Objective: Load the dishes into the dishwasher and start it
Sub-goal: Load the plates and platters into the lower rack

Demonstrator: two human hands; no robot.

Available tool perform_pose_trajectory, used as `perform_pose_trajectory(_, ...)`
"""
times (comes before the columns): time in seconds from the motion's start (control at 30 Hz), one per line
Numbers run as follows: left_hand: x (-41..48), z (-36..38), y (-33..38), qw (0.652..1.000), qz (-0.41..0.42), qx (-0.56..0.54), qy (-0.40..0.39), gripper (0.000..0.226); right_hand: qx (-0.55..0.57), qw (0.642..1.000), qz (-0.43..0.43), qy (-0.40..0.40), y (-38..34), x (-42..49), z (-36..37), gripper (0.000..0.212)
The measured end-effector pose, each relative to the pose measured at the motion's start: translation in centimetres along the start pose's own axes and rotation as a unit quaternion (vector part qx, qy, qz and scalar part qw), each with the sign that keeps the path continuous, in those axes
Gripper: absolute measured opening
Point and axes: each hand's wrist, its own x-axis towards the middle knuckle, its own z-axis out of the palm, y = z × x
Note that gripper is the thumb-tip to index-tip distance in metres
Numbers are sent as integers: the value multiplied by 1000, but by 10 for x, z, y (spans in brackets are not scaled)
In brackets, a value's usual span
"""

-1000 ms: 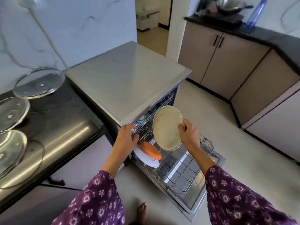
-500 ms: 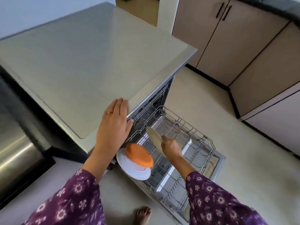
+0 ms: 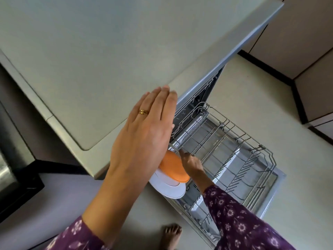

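Your right hand reaches down into the dishwasher's lower rack, its fingers closed on the rim of a pale plate. That plate shows only as a thin, edge-on arc, because your left hand hides most of it. It sits at the near left corner of the rack, just beside an orange plate that leans against a larger white plate. Both of these stand tilted at that same corner, with the white one nearest you.

Your left hand is higher up, flat, with the fingers straight and pressed together. It lies over the front edge of the dishwasher top; you cannot tell whether it rests on the top or hovers over it. A gold ring sits on one finger.

The rack is pulled out over the open door, which lies flat. Beyond the plates only bare wire tines show in it.

Purple floral sleeves cover both your forearms. Your bare foot stands on the pale floor beside the door. Beige cabinets line the far right, and a dark appliance sits to the left of the dishwasher.
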Motion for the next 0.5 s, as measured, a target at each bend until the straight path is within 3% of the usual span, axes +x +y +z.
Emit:
perform_pose_trajectory(0.2, -2, 1, 1, 1000, -2, -2, 19, 53, -44, 999, -7, 20, 8, 14, 21, 51)
perform_pose_trajectory(0.33, -1, 3, 1, 1000, 5, 0, 28, 52, -107, 994, -24, -27, 3, 15, 22, 34)
perform_pose_trajectory(0.5, -2, 5, 1, 999, 13, 8, 47, 47, -82, 996, 4, -39, 6, 21, 31, 31)
